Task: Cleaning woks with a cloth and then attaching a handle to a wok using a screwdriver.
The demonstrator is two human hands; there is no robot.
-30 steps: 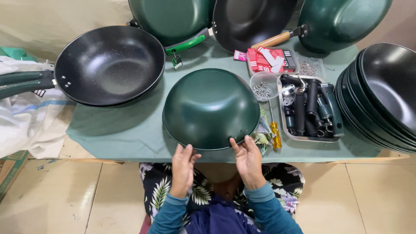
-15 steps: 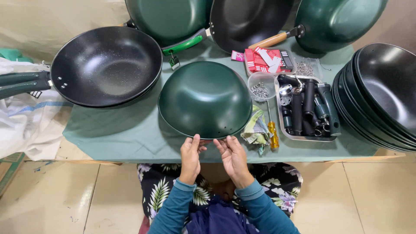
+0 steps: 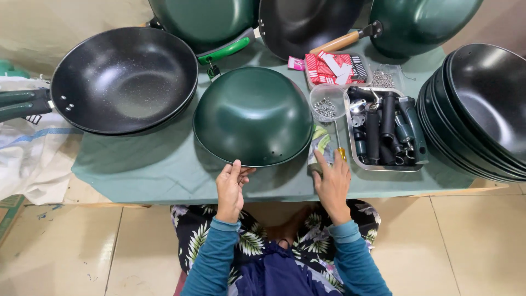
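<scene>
A dark green wok lies upside down on the green table cover, with small holes near its rim. My left hand grips the near rim of this wok. My right hand has its fingers spread at the table's front edge. Its fingertips touch a crumpled green-yellow cloth and a yellow-handled screwdriver just right of the wok. It holds nothing.
A black wok with a green handle sits at the left. More woks lean at the back. Stacked black woks fill the right. A metal tray of black handles, a clear cup of screws and a red box stand between.
My right hand has left the wok's rim and moved right to the cloth and screwdriver. My left hand stays at the near rim.
</scene>
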